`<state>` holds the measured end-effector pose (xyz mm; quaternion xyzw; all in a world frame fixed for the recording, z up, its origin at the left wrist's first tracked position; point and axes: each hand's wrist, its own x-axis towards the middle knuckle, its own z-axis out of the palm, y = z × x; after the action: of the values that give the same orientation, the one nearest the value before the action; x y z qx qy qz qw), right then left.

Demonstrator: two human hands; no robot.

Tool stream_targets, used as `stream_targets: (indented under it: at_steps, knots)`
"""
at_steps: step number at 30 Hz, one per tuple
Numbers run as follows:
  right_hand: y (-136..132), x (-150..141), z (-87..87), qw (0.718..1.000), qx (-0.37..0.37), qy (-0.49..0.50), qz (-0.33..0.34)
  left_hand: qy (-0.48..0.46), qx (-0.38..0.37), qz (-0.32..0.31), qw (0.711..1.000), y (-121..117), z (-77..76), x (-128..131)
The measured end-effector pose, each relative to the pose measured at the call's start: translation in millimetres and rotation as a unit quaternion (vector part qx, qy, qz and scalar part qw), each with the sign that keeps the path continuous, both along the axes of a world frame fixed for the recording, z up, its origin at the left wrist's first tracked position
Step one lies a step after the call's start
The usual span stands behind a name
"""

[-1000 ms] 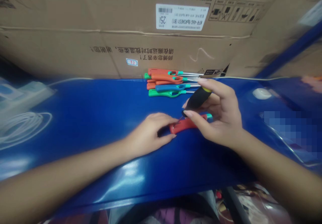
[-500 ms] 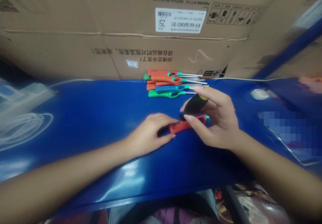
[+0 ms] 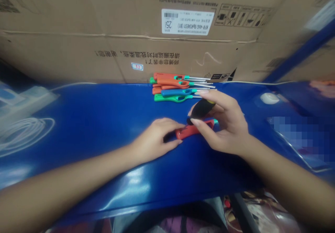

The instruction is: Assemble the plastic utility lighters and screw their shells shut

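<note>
A red lighter [image 3: 188, 131] with a teal tip lies on the blue table [image 3: 99, 121]. My left hand [image 3: 154, 138] pinches its left end and holds it down. My right hand [image 3: 222, 124] grips a screwdriver with a black and yellow handle [image 3: 201, 109], tilted down so its tip meets the red lighter near my left fingertips. The screwdriver's blade is hidden between the fingers.
A stack of several long lighters [image 3: 175, 86] in orange, blue and green lies at the table's far edge against a big cardboard box [image 3: 157, 30]. A coil of white cable [image 3: 23, 131] sits at the left. A small white object [image 3: 267, 98] rests at the right.
My right hand has lowered the screwdriver a little toward the red lighter. My left hand has stayed where it was.
</note>
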<state>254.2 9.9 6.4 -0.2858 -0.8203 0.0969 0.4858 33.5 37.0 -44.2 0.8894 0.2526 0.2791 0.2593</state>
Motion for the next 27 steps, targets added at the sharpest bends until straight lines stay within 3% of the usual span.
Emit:
stream_targets:
  at_steps: [13,21,27]
  knots:
    - [5,-1,13.2,0.998,-0.043,-0.043,-0.002,0.0,0.01,0.025,1.0,1,0.5,2]
    - [16,-2,44.7,0.973,0.004,-0.227,-0.035,0.028,-0.028,0.039,0.998,-5,11.2,7]
    - [19,3,35.4,0.983,0.107,-0.143,-0.047,0.045,-0.036,0.012,0.998,-2,18.0,24]
